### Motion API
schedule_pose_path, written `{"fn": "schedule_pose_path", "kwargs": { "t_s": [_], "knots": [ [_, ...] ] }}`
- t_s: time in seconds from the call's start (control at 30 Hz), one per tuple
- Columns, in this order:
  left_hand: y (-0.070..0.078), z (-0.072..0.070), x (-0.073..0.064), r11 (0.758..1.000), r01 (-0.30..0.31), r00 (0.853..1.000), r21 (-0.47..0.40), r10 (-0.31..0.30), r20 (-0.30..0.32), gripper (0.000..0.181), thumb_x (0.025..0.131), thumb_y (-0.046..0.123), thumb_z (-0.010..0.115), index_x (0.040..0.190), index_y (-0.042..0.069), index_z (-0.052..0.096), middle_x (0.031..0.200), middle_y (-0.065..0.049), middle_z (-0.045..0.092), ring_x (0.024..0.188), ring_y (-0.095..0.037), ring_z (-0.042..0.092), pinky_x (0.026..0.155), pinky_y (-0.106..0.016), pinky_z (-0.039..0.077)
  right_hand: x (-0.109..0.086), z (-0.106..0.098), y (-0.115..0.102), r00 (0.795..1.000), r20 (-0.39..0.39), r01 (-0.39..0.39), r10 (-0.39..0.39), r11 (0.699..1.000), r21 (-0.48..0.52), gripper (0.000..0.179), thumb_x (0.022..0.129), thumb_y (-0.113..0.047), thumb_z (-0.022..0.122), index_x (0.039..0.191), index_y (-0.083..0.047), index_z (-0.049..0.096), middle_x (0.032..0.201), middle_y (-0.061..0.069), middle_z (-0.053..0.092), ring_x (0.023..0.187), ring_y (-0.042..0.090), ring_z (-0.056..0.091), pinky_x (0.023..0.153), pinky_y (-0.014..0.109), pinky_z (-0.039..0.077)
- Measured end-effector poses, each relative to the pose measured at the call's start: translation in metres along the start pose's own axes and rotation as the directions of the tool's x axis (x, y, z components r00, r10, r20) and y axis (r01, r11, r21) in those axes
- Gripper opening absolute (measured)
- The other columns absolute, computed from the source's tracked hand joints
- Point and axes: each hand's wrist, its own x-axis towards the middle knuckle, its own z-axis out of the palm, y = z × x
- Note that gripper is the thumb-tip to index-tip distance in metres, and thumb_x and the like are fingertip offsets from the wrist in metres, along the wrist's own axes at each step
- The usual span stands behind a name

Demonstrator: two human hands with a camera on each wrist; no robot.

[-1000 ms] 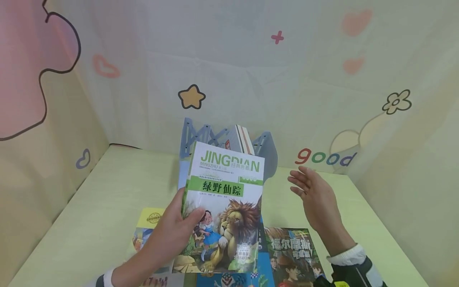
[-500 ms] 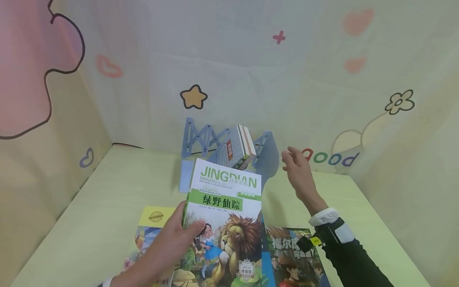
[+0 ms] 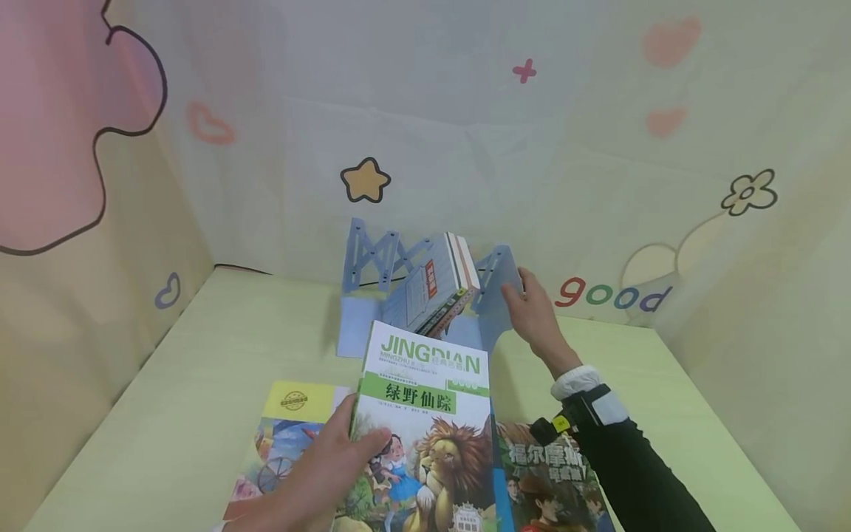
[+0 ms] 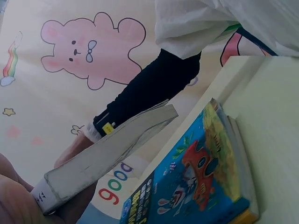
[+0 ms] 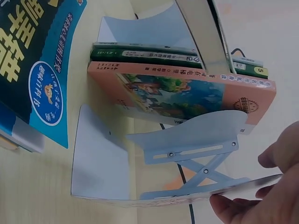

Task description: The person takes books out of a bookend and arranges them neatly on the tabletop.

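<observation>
My left hand grips the left edge of a paperback book, its thumb on the cover. The cover shows a lion and a girl in a blue dress under a green title band. At the back of the table stands a blue extendable book rack. My right hand holds the edge of its right end panel, thumb and fingers on opposite faces in the right wrist view. Several books lean to the right inside the rack, a pink-covered book outermost. Space shows between that book and the end panel.
Below the held book lie a yellow-topped picture book at left, a dark detective-style book at right and a blue book, mostly hidden from the head view. Printed curtain walls enclose the pale table.
My right hand has moved left and inward, from the air beside the rack onto its right end panel. The book in my left hand has come lower and nearer, uncovering more of the rack.
</observation>
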Motion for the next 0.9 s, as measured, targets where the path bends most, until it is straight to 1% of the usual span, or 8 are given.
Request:
{"fn": "schedule_pose_path", "kwargs": {
  "t_s": [0.07, 0.2, 0.33, 0.4, 0.5, 0.63, 0.73, 0.9],
  "knots": [
    [-0.004, 0.003, 0.003, 0.999, 0.004, 1.000, -0.044, -0.003, 0.031, 0.065, 0.105, 0.020, 0.061, 0.159, 0.006, 0.026, 0.142, -0.018, 0.054, 0.125, -0.038, 0.057, 0.101, -0.060, 0.046, 0.002, 0.000, 0.003, 1.000, 0.008, 0.004, -0.004, 0.999, -0.037, 0.053, 0.110, -0.019, 0.041, 0.157, 0.002, 0.030, 0.149, 0.030, 0.046, 0.129, 0.047, 0.054, 0.106, 0.061, 0.045],
    [-0.009, 0.010, 0.007, 0.999, 0.001, 0.998, -0.051, 0.003, 0.064, 0.063, 0.105, 0.017, 0.060, 0.156, 0.002, 0.026, 0.134, -0.017, 0.059, 0.117, -0.033, 0.063, 0.100, -0.056, 0.049, 0.004, 0.000, 0.003, 1.000, 0.024, 0.016, -0.014, 0.997, -0.080, 0.049, 0.111, -0.017, 0.035, 0.156, 0.002, 0.033, 0.145, 0.029, 0.050, 0.128, 0.045, 0.054, 0.109, 0.061, 0.042],
    [-0.010, 0.020, 0.010, 0.999, 0.034, 0.998, 0.000, -0.034, 0.057, 0.071, 0.104, 0.021, 0.062, 0.159, 0.000, 0.022, 0.141, -0.022, 0.053, 0.126, -0.043, 0.056, 0.103, -0.065, 0.043, 0.004, 0.000, 0.002, 0.999, 0.029, 0.040, -0.037, 0.989, -0.144, 0.046, 0.111, -0.015, 0.033, 0.153, 0.003, 0.037, 0.143, 0.028, 0.053, 0.127, 0.044, 0.054, 0.110, 0.061, 0.041],
    [-0.012, 0.025, 0.012, 0.998, 0.054, 0.997, -0.016, -0.053, 0.062, 0.072, 0.104, 0.021, 0.062, 0.159, 0.000, 0.021, 0.141, -0.022, 0.053, 0.126, -0.044, 0.056, 0.102, -0.065, 0.043, 0.004, 0.000, 0.002, 0.998, 0.031, 0.054, -0.049, 0.981, -0.187, 0.046, 0.110, -0.015, 0.032, 0.153, 0.004, 0.036, 0.143, 0.029, 0.052, 0.128, 0.045, 0.054, 0.109, 0.061, 0.041],
    [-0.019, 0.030, 0.017, 0.994, 0.053, 0.993, -0.097, -0.042, 0.111, 0.065, 0.104, 0.018, 0.060, 0.155, 0.001, 0.024, 0.130, -0.015, 0.061, 0.113, -0.034, 0.066, 0.096, -0.056, 0.052, 0.004, 0.000, 0.002, 0.997, 0.041, 0.068, -0.060, 0.971, -0.230, 0.047, 0.111, -0.014, 0.031, 0.154, 0.005, 0.033, 0.145, 0.030, 0.051, 0.131, 0.047, 0.053, 0.109, 0.062, 0.041],
    [-0.033, 0.033, 0.024, 0.981, 0.101, 0.987, -0.165, -0.078, 0.141, 0.059, 0.104, 0.018, 0.060, 0.151, 0.004, 0.026, 0.120, -0.011, 0.066, 0.100, -0.027, 0.071, 0.087, -0.044, 0.059, 0.004, 0.001, 0.004, 0.997, 0.043, 0.074, -0.065, 0.967, -0.243, 0.048, 0.111, -0.014, 0.031, 0.154, 0.006, 0.032, 0.145, 0.032, 0.051, 0.130, 0.047, 0.054, 0.107, 0.061, 0.043],
    [-0.040, 0.036, 0.027, 0.981, 0.125, 0.987, -0.146, -0.108, 0.122, 0.061, 0.103, 0.018, 0.061, 0.150, 0.002, 0.025, 0.119, -0.013, 0.065, 0.100, -0.027, 0.071, 0.086, -0.045, 0.059, 0.004, 0.002, 0.005, 0.997, 0.038, 0.079, -0.072, 0.964, -0.253, 0.048, 0.110, -0.013, 0.032, 0.154, 0.007, 0.032, 0.143, 0.033, 0.052, 0.128, 0.047, 0.055, 0.105, 0.061, 0.045],
    [-0.043, 0.039, 0.026, 0.992, 0.121, 0.991, -0.037, -0.118, 0.068, 0.064, 0.103, 0.016, 0.060, 0.151, -0.005, 0.023, 0.127, -0.017, 0.058, 0.110, -0.033, 0.065, 0.096, -0.056, 0.052, 0.005, 0.002, 0.005, 0.996, 0.046, 0.088, -0.079, 0.959, -0.271, 0.049, 0.110, -0.013, 0.031, 0.154, 0.009, 0.029, 0.142, 0.034, 0.051, 0.128, 0.049, 0.054, 0.105, 0.061, 0.045]
  ]
}}
